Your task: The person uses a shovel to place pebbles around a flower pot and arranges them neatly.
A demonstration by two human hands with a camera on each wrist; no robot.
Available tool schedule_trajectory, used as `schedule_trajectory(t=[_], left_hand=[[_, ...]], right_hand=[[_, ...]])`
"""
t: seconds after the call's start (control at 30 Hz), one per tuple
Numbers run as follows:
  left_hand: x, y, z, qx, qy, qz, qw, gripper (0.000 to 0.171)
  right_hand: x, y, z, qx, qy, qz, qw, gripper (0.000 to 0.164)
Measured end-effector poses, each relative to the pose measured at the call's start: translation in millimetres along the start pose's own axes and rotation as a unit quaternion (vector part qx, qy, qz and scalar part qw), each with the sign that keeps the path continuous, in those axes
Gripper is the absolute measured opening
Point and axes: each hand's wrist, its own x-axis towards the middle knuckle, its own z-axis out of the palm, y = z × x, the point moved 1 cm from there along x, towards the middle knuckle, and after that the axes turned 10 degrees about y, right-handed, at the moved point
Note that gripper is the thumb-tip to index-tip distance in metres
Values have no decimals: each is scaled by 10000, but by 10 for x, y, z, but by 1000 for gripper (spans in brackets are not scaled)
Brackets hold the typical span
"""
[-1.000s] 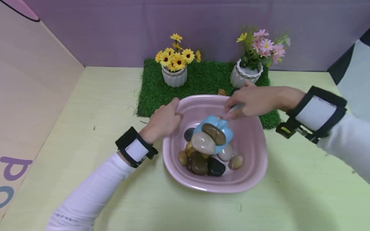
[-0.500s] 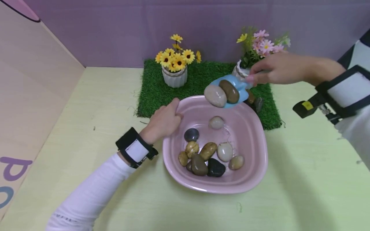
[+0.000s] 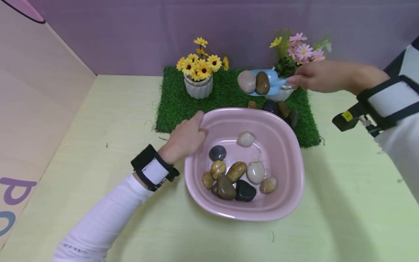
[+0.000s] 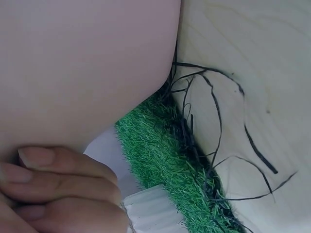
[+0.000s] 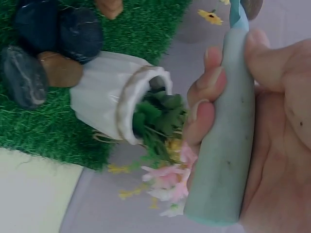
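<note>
In the head view my right hand holds a light blue hand shovel over the grass mat. A pale stone and a brown stone lie side by side on its blade. The right wrist view has my fingers wrapped round the grey-green shovel handle. My left hand grips the upper left rim of a pink basin. Its curled fingers press the basin's outer wall in the left wrist view. Several stones, including a black stone, lie inside the basin.
A green grass mat reaches under the basin's far edge. On it stand a pot of yellow flowers and a white pot with pink flowers. Several dark and brown stones lie behind the basin. A purple wall closes the back.
My right hand has lifted the shovel with its two stones from inside the basin, up and back over the mat. The left hand and basin have stayed in place.
</note>
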Motion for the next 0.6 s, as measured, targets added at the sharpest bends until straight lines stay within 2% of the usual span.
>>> schedule_trajectory(t=[0.07,0.43,0.6], left_hand=[[5,-2,5,-13,15,26,10000,19],[17,-5,5,36,27,45,10000,21],[13,-2,2,16,9,16,10000,20]], right_hand=[[15,24,45,23,-34,71,10000,58],[105,71,246,189,-197,-170,9995,50],[139,42,321,303,-329,-12,9990,41]])
